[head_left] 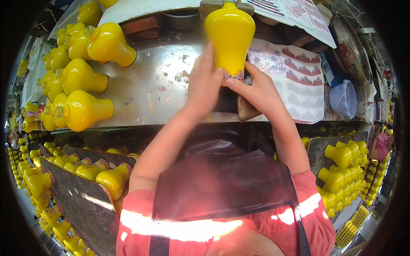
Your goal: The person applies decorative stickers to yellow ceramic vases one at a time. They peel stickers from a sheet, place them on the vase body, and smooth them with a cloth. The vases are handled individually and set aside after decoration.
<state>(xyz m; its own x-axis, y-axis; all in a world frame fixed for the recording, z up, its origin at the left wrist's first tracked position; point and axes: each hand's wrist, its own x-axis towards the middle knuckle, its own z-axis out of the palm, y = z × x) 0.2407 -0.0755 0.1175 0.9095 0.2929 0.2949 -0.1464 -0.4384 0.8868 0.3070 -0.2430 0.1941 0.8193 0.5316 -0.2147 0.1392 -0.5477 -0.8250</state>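
Note:
A glossy yellow vase lies in front of me, its neck toward the far edge and resting on a greyish block support. Around its base end, close to me, runs a patterned purple-and-red decal band. My left hand lies along the vase's left side, fingers slightly blurred, thumb at the band. From the right, my right hand grips the same end, its thumb pressed on the band and its fingers around the side. A wooden block sits just below my right hand.
Several plain yellow vases lie at the left of the metal worktop. Printed decal sheets lie at the right, near a pale blue bucket. Boards holding decorated vases stand lower left; more yellow vases are stacked lower right.

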